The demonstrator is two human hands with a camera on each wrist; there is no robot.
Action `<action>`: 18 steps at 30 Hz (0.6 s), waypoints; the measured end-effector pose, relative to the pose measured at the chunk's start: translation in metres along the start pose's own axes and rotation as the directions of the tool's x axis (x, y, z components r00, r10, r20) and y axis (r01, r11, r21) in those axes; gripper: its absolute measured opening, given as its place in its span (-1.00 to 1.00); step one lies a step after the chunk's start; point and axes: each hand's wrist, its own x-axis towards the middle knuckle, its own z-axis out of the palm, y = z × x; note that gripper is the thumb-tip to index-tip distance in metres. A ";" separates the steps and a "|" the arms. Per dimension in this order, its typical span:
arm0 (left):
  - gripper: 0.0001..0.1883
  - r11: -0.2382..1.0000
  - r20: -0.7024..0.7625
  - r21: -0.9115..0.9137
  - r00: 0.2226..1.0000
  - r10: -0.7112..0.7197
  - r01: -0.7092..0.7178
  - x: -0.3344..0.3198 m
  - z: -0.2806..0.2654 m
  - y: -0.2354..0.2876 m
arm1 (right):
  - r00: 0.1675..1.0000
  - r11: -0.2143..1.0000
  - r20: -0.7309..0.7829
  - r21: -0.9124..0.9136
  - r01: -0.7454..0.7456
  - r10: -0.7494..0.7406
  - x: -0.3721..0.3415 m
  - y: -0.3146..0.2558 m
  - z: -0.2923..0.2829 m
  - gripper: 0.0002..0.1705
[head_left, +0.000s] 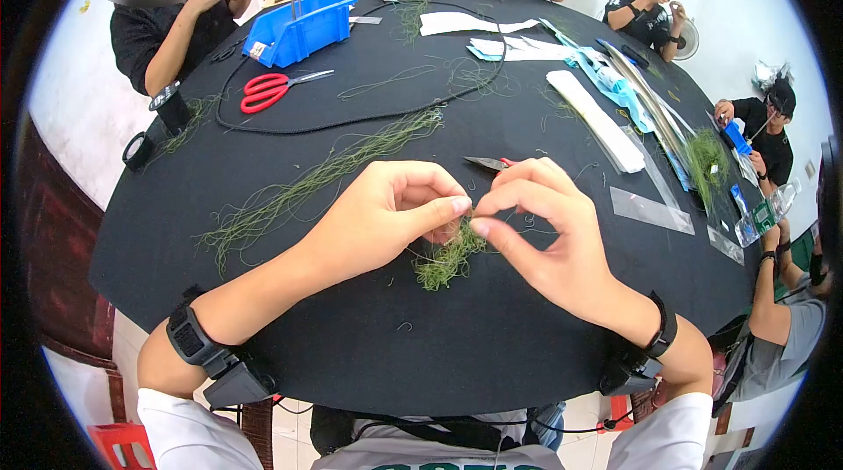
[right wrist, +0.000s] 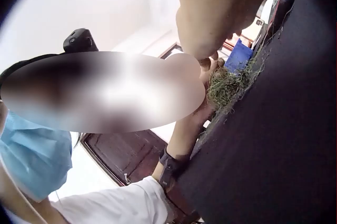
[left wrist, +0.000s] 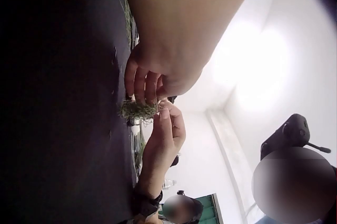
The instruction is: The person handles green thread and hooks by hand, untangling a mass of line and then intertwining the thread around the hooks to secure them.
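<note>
My left hand (head_left: 399, 202) holds a tangled bunch of thin green line (head_left: 446, 266), which hangs below its fingers near the middle of the black table (head_left: 351, 338). Thumb and forefinger of my right hand (head_left: 558, 246) pinch at the top of the bunch, close to the left thumb tip. What fine piece lies between those right fingertips I cannot tell. In the left wrist view the green bunch (left wrist: 138, 110) hangs beneath the left fingers, and the right hand (left wrist: 164, 134) meets them. Just beyond my right hand lies a small pointed cutter (head_left: 486, 163), its red handle partly hidden.
Long green strands (head_left: 307, 185) stretch across the table at left. Red-handled scissors (head_left: 263, 93), a blue bin (head_left: 303, 29), a black cord (head_left: 307, 129) and white paper strips (head_left: 593, 119) lie farther off. A small hook (head_left: 404, 326) lies nearer me. Several people sit around.
</note>
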 end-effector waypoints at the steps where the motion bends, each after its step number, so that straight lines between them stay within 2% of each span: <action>1: -0.80 1.000 0.001 0.003 1.000 0.000 0.000 0.000 0.000 0.000 | 1.000 1.000 0.008 0.017 0.003 -0.003 -0.001 0.002 0.001 -0.83; 4: -0.80 1.000 -0.001 0.011 1.000 -0.006 0.006 0.000 0.001 0.000 | 0.999 0.995 -0.026 0.097 -0.021 0.023 -0.001 0.004 0.001 -0.87; 7: -0.81 0.999 0.000 0.025 0.999 -0.036 0.036 -0.001 0.002 0.002 | 0.992 0.980 -0.062 0.171 -0.100 0.112 0.002 -0.003 -0.004 -0.88; 12: -0.83 0.997 0.029 0.020 0.997 -0.072 0.072 0.000 0.003 0.003 | 0.993 0.989 -0.113 0.148 -0.003 0.020 0.004 -0.001 -0.013 -0.89; 15: -0.83 0.997 0.056 0.049 0.996 -0.070 0.067 -0.001 0.004 0.002 | 0.986 0.978 -0.166 0.207 0.019 0.016 0.007 -0.003 -0.017 -0.90; 18: -0.83 0.995 0.068 0.062 0.994 -0.082 0.078 0.000 0.003 0.001 | 0.982 0.942 -0.163 0.333 -0.038 0.097 0.009 -0.012 -0.023 -0.94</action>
